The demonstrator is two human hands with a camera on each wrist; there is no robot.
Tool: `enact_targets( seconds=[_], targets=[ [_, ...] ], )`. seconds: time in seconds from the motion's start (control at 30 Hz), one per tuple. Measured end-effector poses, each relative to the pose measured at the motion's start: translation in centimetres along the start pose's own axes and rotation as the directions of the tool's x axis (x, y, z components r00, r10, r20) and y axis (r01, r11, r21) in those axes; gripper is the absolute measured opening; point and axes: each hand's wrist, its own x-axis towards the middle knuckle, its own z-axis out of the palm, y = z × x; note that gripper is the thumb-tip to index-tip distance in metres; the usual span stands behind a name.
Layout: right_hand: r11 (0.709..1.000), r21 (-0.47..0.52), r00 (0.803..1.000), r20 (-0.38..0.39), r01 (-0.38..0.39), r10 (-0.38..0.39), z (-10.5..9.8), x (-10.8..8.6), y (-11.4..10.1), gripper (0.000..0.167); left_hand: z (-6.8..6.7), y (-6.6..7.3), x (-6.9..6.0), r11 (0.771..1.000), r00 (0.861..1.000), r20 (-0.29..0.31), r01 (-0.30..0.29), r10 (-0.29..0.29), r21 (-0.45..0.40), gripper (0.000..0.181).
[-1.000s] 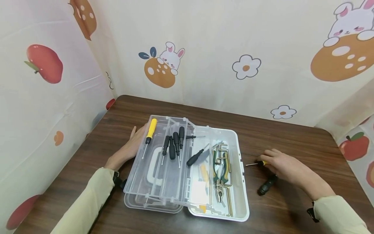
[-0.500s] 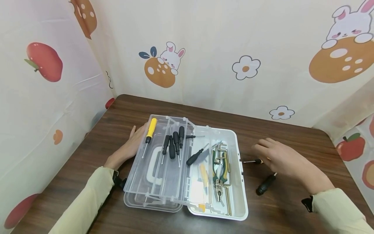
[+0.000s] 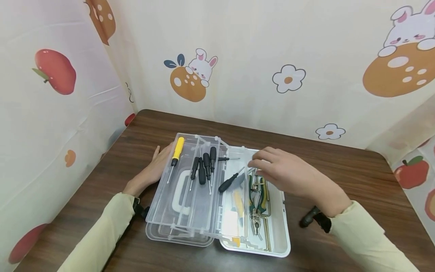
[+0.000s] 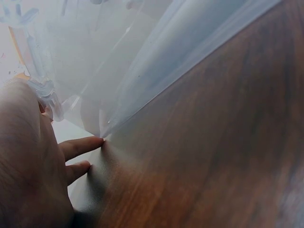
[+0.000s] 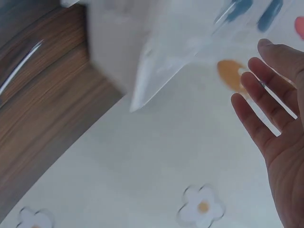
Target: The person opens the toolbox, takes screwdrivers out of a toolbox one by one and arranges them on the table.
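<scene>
White toolbox (image 3: 279, 230) holding pliers (image 3: 256, 218), right hand (image 3: 283, 170) above
Its fingers spread loosely, holding nothing; left hand (image 3: 157, 166), fingers extended, beside clear tray (image 3: 160, 211).

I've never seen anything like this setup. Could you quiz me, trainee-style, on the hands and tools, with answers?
1. What colour is the handle of the leftmost screwdriver in the clear tray?
A) black B) yellow C) red

2. Fill in: the green-handled pliers lie inside the ____ box.

3. True or false: the right hand has its fingers outstretched in the right wrist view.

Key: 1. B, yellow. 2. white. 3. True.
</scene>
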Motion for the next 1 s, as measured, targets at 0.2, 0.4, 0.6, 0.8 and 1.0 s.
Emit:
enact_targets(
  seconds=[0.2, 0.4, 0.6, 0.8, 1.0],
  targets=[
    [0.997, 0.001, 0.997, 0.033, 0.076, -0.076, 1.1, 2.7, -1.6, 0.032, 0.0, 0.1, 0.0, 1.000, 1.000, -0.004, -0.009, 0.009, -0.004, 0.060],
    [0.988, 0.025, 0.987, 0.054, 0.150, -0.151, 2.6, 4.5, -3.0, 0.027, -0.1, 0.2, 0.0, 1.000, 1.000, -0.004, -0.009, 0.009, -0.002, 0.061],
    [0.988, 0.009, 0.980, 0.128, 0.152, -0.152, 3.3, 5.3, -3.9, 0.028, 0.1, 0.0, -0.1, 1.000, 1.000, -0.009, -0.018, 0.018, 0.004, 0.060],
    [0.986, -0.032, 0.980, 0.122, 0.161, -0.156, 3.3, 5.2, -4.2, 0.027, 0.1, 0.2, -0.2, 1.000, 1.000, -0.012, -0.017, 0.017, 0.004, 0.061],
    [0.978, -0.110, 0.982, 0.079, 0.178, -0.170, 2.2, 4.5, -4.0, 0.033, 0.0, 0.3, -0.1, 1.000, 1.000, -0.004, -0.022, 0.022, 0.001, 0.061]
  ],
)
